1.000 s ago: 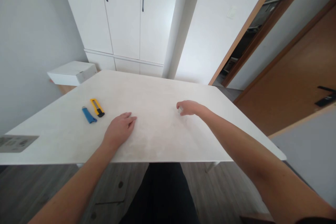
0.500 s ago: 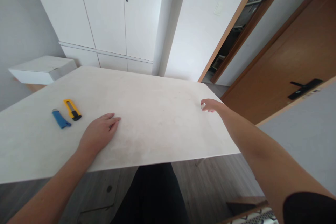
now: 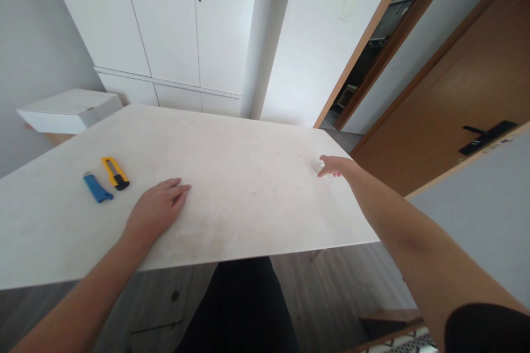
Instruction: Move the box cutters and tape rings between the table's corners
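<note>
My left hand [image 3: 156, 208] lies flat on the white table [image 3: 232, 171], its fingers stretched out and nothing under them that I can see. To its left lie a blue cutter [image 3: 96, 187] and a yellow utility knife [image 3: 115, 172] with black parts, side by side. Far out at the right end of the table is my right hand [image 3: 332, 165], thumb and forefinger parted around a small white object [image 3: 321, 166]. That object appears to rest on the tabletop; its kind is too small and too pale to tell, and the hand partly hides it.
A white box [image 3: 70, 110] stands beyond the table's left edge. White cupboards [image 3: 165, 22] line the far wall. On the right is a brown door [image 3: 451, 83] with a black handle. My legs [image 3: 242, 309] are below the near table edge.
My right thumb and forefinger have opened from around the small white object, which stays at about the same spot. My left hand and the two cutters have not moved.
</note>
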Tool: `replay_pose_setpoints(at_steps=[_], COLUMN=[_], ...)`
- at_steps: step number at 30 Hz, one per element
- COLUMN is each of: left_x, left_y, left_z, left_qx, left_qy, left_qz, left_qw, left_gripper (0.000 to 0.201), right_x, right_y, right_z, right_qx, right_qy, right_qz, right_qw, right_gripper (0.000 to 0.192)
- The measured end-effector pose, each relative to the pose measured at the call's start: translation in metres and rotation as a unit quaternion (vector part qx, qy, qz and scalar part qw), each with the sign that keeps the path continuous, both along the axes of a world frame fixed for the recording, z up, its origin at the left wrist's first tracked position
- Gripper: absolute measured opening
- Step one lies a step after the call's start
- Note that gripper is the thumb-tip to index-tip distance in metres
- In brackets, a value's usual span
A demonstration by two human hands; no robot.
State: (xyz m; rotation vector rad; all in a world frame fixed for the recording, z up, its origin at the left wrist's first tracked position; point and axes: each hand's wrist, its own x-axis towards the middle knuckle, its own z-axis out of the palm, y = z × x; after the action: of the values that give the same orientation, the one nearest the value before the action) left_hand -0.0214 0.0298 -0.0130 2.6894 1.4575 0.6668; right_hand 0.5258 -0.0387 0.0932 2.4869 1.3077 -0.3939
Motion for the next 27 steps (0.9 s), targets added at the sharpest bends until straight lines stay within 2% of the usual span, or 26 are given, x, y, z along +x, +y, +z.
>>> replay_pose_setpoints(at_steps=[3,5,7,9,11,13,16,19,22,24,27], left_x=[0.000,0.000,0.000,0.000,0.001,0.001,0.004,0.007,0.008,0.008,0.007], left_y=[0.001,0.001,0.001,0.001,-0.001,-0.004,-0.008,-0.010,-0.011,-0.011,-0.010], left_z=[0.000,0.000,0.000,0.000,0.001,0.004,0.008,0.010,0.010,0.011,0.009], left_qx=[0.000,-0.001,-0.002,0.000,0.003,0.003,0.002,-0.002,-0.003,0.002,0.002], left_qy=[-0.008,-0.014,-0.014,-0.010,-0.002,0.005,0.007,0.006,-0.006,-0.014,-0.033], left_qz=[-0.004,-0.006,-0.007,-0.006,-0.007,-0.009,-0.005,0.004,0.010,0.005,-0.012], left_qw=[1.000,1.000,1.000,1.000,1.000,1.000,1.000,1.000,1.000,1.000,0.999], left_gripper=[0.051,0.051,0.050,0.048,0.047,0.045,0.043,0.039,0.035,0.034,0.032], right_x=[-0.036,-0.070,-0.107,-0.141,-0.167,-0.182,-0.187,-0.190,-0.216,-0.254,-0.334], right_y=[-0.006,-0.014,-0.025,-0.037,-0.048,-0.056,-0.061,-0.053,-0.030,-0.007,0.035], right_z=[0.016,0.014,-0.002,-0.029,-0.056,-0.076,-0.089,-0.085,-0.072,-0.059,-0.039], right_qx=[0.084,0.157,0.206,0.234,0.264,0.298,0.329,0.324,0.315,0.321,0.319], right_qy=[-0.102,-0.091,-0.028,0.032,0.048,0.034,0.017,0.010,0.024,0.056,0.111], right_qz=[0.052,0.114,0.180,0.215,0.231,0.233,0.226,0.220,0.219,0.250,0.335], right_qw=[0.990,0.977,0.961,0.948,0.935,0.925,0.917,0.920,0.923,0.912,0.880], right_gripper=[0.076,0.057,0.045,0.046,0.047,0.045,0.039,0.034,0.033,0.032,0.031])
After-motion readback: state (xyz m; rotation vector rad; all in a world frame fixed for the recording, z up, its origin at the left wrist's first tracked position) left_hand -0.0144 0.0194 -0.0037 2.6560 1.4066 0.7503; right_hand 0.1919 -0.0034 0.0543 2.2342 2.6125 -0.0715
